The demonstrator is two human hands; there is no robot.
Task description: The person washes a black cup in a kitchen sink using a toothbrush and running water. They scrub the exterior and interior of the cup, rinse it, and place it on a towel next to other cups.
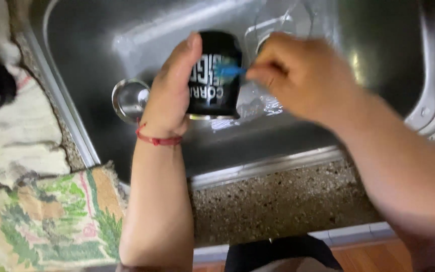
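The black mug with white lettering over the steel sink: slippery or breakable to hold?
The black mug with white lettering looks glossy, so probably slick. It seems rigid, likely breakable against the steel sink. The left hand wraps it.

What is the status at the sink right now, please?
Left hand grips black printed cup over steel sink. Right hand pinches small blue brush against cup. Clear glassware behind; nothing blocking.

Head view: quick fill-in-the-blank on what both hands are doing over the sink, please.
The left hand grips a ____ mug.
The right hand pinches a small ____ item against the mug.
Both hands work above a metal ____.
A red ____ circles the left wrist.

Missing words: black; blue; sink; band
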